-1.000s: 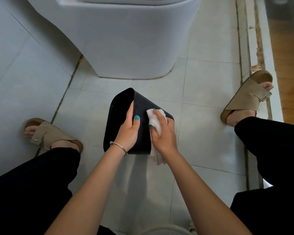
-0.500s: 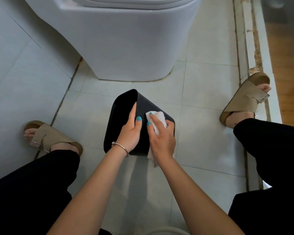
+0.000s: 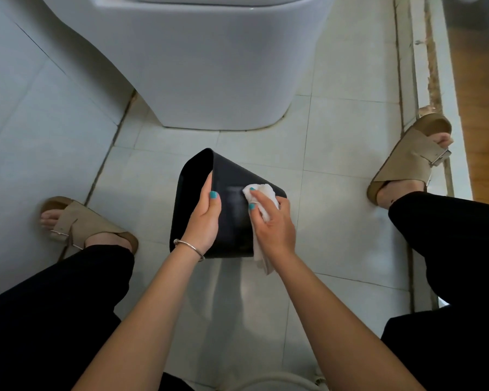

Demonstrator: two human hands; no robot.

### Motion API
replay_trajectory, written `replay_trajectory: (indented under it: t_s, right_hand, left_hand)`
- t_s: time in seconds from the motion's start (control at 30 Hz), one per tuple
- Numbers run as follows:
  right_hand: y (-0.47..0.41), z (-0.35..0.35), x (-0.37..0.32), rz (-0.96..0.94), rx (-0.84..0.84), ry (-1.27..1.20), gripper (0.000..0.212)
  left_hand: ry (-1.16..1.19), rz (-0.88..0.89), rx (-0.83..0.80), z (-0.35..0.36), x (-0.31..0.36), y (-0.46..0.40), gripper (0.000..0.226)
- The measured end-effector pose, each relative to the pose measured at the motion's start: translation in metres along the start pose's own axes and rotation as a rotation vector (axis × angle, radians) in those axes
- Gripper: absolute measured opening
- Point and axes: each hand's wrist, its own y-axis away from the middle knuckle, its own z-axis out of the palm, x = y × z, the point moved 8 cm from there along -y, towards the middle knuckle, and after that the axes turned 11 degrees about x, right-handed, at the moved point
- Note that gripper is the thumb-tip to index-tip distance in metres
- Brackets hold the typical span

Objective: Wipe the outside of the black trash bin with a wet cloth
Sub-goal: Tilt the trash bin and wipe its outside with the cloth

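Tilting black bin (image 3: 232,221), matte, smooth; white cloth (image 3: 261,193) on side.

The left hand (image 3: 205,224) holds a tilted black plastic trash bin (image 3: 232,221) by its rim, thumb outside; the right hand (image 3: 274,225) presses a crumpled white cloth (image 3: 261,193) on its outer wall.

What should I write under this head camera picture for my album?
Left hand holds the tilted black trash bin while the right hand wipes its outside with a white cloth.
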Motion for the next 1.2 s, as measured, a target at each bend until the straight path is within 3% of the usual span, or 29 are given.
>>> replay_trajectory:
  t_s: [0.1, 0.2, 0.63, 0.83, 1.2]
  right_hand:
    - [-0.012, -0.006, 0.024, 0.141, 0.015, 0.015, 0.030]
    - [-0.013, -0.008, 0.025, 0.168, 0.020, 0.016, 0.031]
    - [0.028, 0.005, -0.044, -0.077, -0.095, -0.127, 0.031]
    - [0.019, 0.008, -0.034, -0.112, -0.058, -0.018, 0.031]
    - [-0.010, -0.009, 0.051, 0.319, 0.069, -0.001, 0.032]
  left_hand:
    - [0.027, -0.019, -0.002, 0.005, -0.001, 0.003, 0.049]
    - [0.029, -0.013, -0.015, 0.011, 0.003, 0.002, 0.049]
    - [-0.021, 0.001, -0.020, 0.014, 0.014, 0.006, 0.047]
    - [-0.048, 0.051, -0.023, 0.006, 0.014, 0.001, 0.048]
    - [-0.035, 0.060, -0.043, 0.010, 0.017, 0.002, 0.048]
